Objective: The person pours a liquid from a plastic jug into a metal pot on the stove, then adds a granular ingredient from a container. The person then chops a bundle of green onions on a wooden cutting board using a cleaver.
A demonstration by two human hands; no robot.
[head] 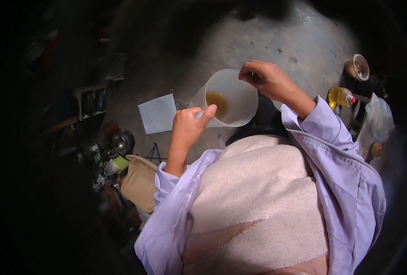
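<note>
My left hand (189, 126) grips the near left side of a translucent plastic container (239, 92), its thumb over the rim. The wide round mouth is tilted up towards me. A yellow-brown substance (217, 104) shows inside, low on the left; whether it is liquid or grains is unclear. At the far right of the rim, my right hand (268, 79) has its fingers bent together over the edge. The fingertips are partly hidden, so a hold on the rim or on something small cannot be made out.
A pale flat square sheet (158, 114) lies on the concrete floor (286, 44). To the right are a wicker basket (354, 67), a red-capped bottle of yellow liquid (341, 96) and a clear plastic bag (378, 117). Leftward sit a beige cushion (140, 182) and shiny metal cookware (122, 142).
</note>
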